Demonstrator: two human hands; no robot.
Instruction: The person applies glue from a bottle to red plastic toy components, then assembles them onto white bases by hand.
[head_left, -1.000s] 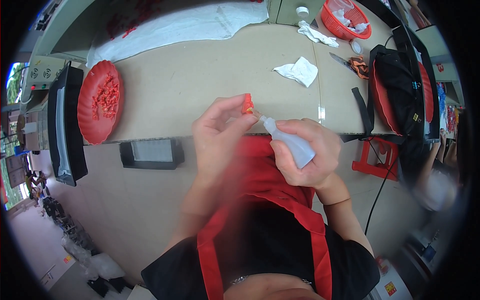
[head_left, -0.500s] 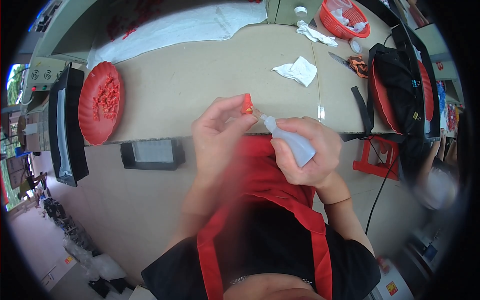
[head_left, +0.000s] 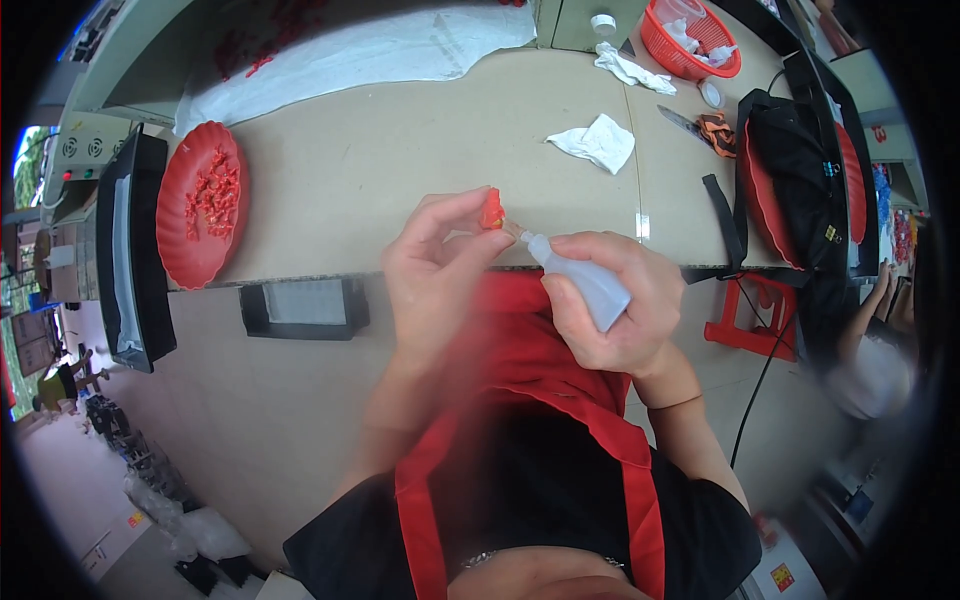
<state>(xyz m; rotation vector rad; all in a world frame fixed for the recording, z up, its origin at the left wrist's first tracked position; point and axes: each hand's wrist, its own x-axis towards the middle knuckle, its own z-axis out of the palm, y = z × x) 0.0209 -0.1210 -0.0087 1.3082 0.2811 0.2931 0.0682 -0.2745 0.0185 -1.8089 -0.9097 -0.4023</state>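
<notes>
Between the thumb and fingertips of my left hand (head_left: 437, 262) is a small red piece (head_left: 492, 209), pinched upright over the table's front edge; its exact kind is too small to tell. My right hand (head_left: 630, 300) is wrapped round a translucent white squeeze bottle (head_left: 588, 285), tilted with its narrow nozzle toward the lower part of the red piece. The tip is at or very close to the piece; I cannot tell whether it touches. At the left, a red scalloped plate (head_left: 171, 215) bears a heap of small red pieces (head_left: 214, 195).
White crumpled cloths (head_left: 604, 143) lie on the table (head_left: 400, 140). Beyond them are a knife (head_left: 680, 122) and a red basket (head_left: 672, 55) of white bits. A black bag (head_left: 790, 160) stands at the right edge, a black tray (head_left: 135, 250) at the left. A red stool (head_left: 755, 318) is below.
The red piece has turned slightly in my left fingertips. My right hand and the bottle have hardly moved.
</notes>
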